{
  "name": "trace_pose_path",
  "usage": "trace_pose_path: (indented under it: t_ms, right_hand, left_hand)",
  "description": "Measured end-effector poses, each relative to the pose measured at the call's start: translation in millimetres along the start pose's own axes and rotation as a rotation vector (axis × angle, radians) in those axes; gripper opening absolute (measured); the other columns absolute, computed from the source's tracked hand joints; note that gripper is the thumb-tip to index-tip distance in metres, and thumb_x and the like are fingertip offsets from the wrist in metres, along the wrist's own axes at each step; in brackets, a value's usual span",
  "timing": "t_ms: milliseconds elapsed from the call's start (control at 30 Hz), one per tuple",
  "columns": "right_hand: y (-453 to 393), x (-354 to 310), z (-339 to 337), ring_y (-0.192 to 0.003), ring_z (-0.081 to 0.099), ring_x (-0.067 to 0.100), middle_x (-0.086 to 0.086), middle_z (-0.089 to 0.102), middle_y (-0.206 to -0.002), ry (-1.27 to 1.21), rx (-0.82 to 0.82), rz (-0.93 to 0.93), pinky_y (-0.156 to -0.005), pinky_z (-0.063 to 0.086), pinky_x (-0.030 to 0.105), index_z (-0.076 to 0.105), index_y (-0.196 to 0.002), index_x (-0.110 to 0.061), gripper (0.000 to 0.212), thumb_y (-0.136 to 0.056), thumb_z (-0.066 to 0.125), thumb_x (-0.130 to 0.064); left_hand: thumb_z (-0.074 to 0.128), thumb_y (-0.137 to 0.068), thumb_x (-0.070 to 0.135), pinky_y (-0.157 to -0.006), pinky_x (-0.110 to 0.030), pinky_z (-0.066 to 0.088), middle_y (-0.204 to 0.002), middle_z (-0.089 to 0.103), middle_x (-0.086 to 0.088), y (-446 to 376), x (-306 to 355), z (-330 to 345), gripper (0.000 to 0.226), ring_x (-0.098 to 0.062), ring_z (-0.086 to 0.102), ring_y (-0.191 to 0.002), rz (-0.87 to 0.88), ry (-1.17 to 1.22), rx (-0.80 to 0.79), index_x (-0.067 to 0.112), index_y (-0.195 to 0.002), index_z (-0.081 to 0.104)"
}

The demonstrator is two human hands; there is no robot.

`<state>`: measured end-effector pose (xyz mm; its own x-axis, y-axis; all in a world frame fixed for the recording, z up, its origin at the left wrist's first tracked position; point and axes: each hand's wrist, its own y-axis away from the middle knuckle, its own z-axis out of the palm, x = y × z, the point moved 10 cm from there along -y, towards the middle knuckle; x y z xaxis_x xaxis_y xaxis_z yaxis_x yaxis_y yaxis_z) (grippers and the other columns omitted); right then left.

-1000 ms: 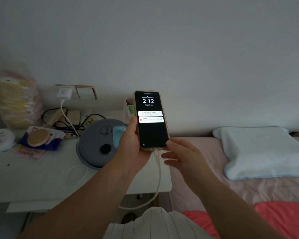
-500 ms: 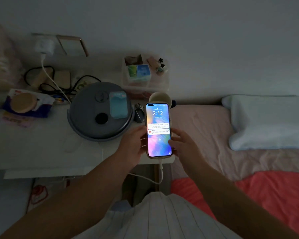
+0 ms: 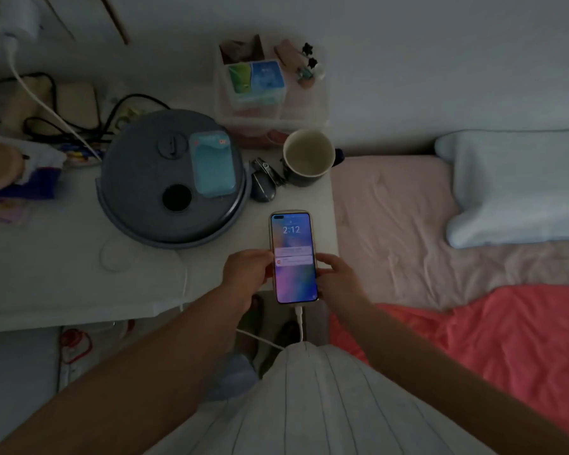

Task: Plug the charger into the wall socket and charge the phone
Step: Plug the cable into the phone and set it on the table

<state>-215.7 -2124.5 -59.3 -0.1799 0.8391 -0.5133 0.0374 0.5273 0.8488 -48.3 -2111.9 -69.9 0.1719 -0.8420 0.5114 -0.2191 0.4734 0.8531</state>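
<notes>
The phone (image 3: 294,257) has its screen lit and showing 2:12, and it lies low over the front right corner of the white table (image 3: 46,277). My left hand (image 3: 247,274) grips its left edge and my right hand (image 3: 337,274) grips its right edge. A white cable (image 3: 299,321) runs from the phone's bottom end down over the table's edge. The white charger (image 3: 17,18) sits in the wall socket at the top left, and its cable (image 3: 46,110) trails down across the table.
A round grey lidded container (image 3: 151,192) with a blue pack (image 3: 212,165) on it stands left of the phone. Behind are a mug (image 3: 307,157), a computer mouse (image 3: 262,185) and a clear storage box (image 3: 270,87). The bed with a pillow (image 3: 519,188) lies to the right.
The phone has come down from in front of the wall to the table's corner, still in both hands. The view has tilted downward. The screen has changed from dark to a coloured wallpaper.
</notes>
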Motion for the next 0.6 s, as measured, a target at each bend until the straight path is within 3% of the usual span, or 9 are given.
trace_pose_path:
  t_ms: [67,133,200,300,367,500,600]
  right_hand:
    - [-7,2,-1,-0.073,0.059,0.017,0.014,0.059,-0.102,0.038,0.024,0.012,-0.055,0.048,0.024,0.044,-0.131,-0.002,0.048,-0.086,0.036,0.014]
    - [-13,5,-3,-0.074,0.058,0.018,0.013,0.06,-0.102,0.043,0.045,0.023,-0.06,0.047,0.027,0.046,-0.13,-0.005,0.05,-0.085,0.035,0.013]
    - [-17,6,-2,-0.079,0.058,0.024,0.014,0.061,-0.104,0.046,0.055,0.03,-0.062,0.047,0.03,0.047,-0.129,-0.007,0.048,-0.085,0.036,0.009]
    - [-21,10,-1,-0.089,0.058,0.027,0.018,0.062,-0.113,0.039,0.059,0.055,-0.064,0.048,0.031,0.047,-0.131,-0.009,0.049,-0.086,0.036,0.006]
    - [-23,13,0,-0.088,0.058,0.027,0.016,0.061,-0.109,0.0,0.067,0.078,-0.062,0.048,0.029,0.048,-0.131,-0.008,0.049,-0.085,0.035,0.007]
    - [-31,15,-1,-0.086,0.06,0.026,0.012,0.063,-0.105,0.007,0.086,0.083,-0.068,0.05,0.033,0.051,-0.129,-0.009,0.05,-0.083,0.036,0.005]
    - [-34,12,-2,-0.081,0.06,0.024,0.011,0.064,-0.103,0.012,0.092,0.072,-0.06,0.047,0.028,0.051,-0.128,-0.008,0.05,-0.082,0.035,0.007]
  left_hand:
    - [0.054,-0.084,0.01,-0.054,-0.019,0.048,-0.077,0.065,-0.005,-10,0,0,0.015,-0.015,0.057,-0.066,0.001,-0.02,-0.001,0.009,-0.081,0.069]
    - [0.056,-0.083,0.009,-0.051,-0.016,0.05,-0.074,0.063,-0.006,-18,1,-1,0.015,-0.014,0.056,-0.062,0.015,-0.048,0.007,0.011,-0.072,0.066]
    - [0.059,-0.082,0.01,-0.066,-0.026,0.052,-0.071,0.063,-0.005,-24,1,-3,0.021,-0.017,0.058,-0.065,0.016,-0.075,0.029,0.016,-0.063,0.062]
    - [0.062,-0.081,0.012,-0.086,-0.036,0.053,-0.072,0.066,-0.005,-32,0,-3,0.015,-0.025,0.064,-0.076,0.011,-0.102,0.051,0.017,-0.067,0.065]
    - [0.063,-0.079,0.012,-0.09,-0.04,0.055,-0.07,0.067,-0.005,-36,-1,-3,0.012,-0.025,0.065,-0.077,0.015,-0.119,0.057,0.015,-0.068,0.069]
    - [0.064,-0.078,0.012,-0.091,-0.043,0.055,-0.084,0.071,-0.016,-42,2,-1,0.02,-0.025,0.064,-0.071,0.037,-0.168,0.066,0.003,-0.093,0.072]
    - [0.064,-0.078,0.013,-0.09,-0.044,0.055,-0.085,0.072,-0.016,-43,7,0,0.021,-0.027,0.066,-0.075,0.054,-0.194,0.072,0.004,-0.095,0.072]
